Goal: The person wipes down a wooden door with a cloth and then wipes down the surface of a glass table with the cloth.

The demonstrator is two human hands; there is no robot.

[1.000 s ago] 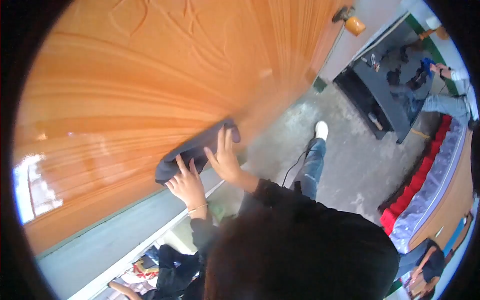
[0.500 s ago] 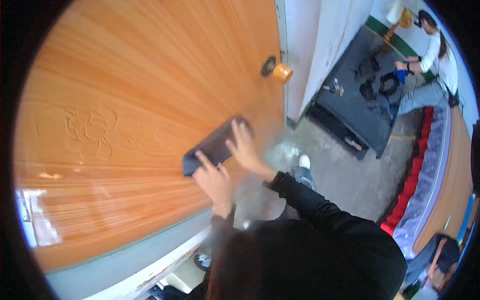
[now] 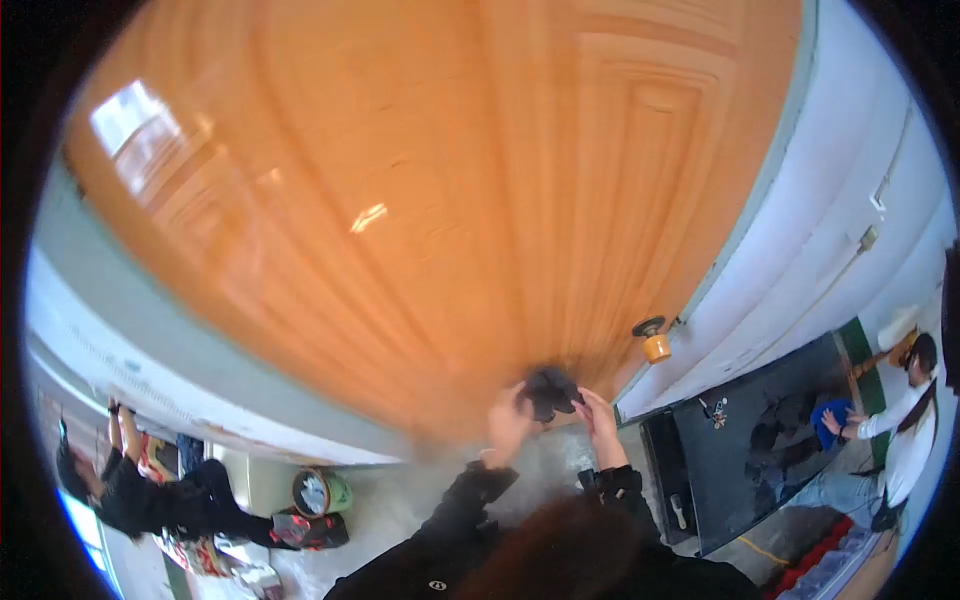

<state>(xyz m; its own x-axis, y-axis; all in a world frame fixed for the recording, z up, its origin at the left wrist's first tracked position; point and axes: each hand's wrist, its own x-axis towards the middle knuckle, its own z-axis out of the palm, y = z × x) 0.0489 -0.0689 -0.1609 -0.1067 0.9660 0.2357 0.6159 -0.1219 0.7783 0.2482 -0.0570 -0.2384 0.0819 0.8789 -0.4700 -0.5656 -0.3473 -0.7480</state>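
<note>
A dark cloth (image 3: 549, 393), bunched up, is held between my two hands in front of the wooden door (image 3: 430, 270). My left hand (image 3: 508, 425) is closed on the cloth's left side, a little blurred. My right hand (image 3: 598, 415) grips its right edge. Orange-brown and glossy, the door has raised panels and a round knob (image 3: 656, 347) to the right of my hands.
On the right, a person in a white top (image 3: 905, 420) wipes a black table (image 3: 745, 460) with a blue cloth (image 3: 828, 420). At left, another person in black (image 3: 165, 495) reaches toward the wall. A bin (image 3: 322, 492) stands on the floor nearby.
The cloth was spread flat against the door under both hands; now it is gathered up, off its earlier spot. The view has swung up and left, bringing the person in black into sight.
</note>
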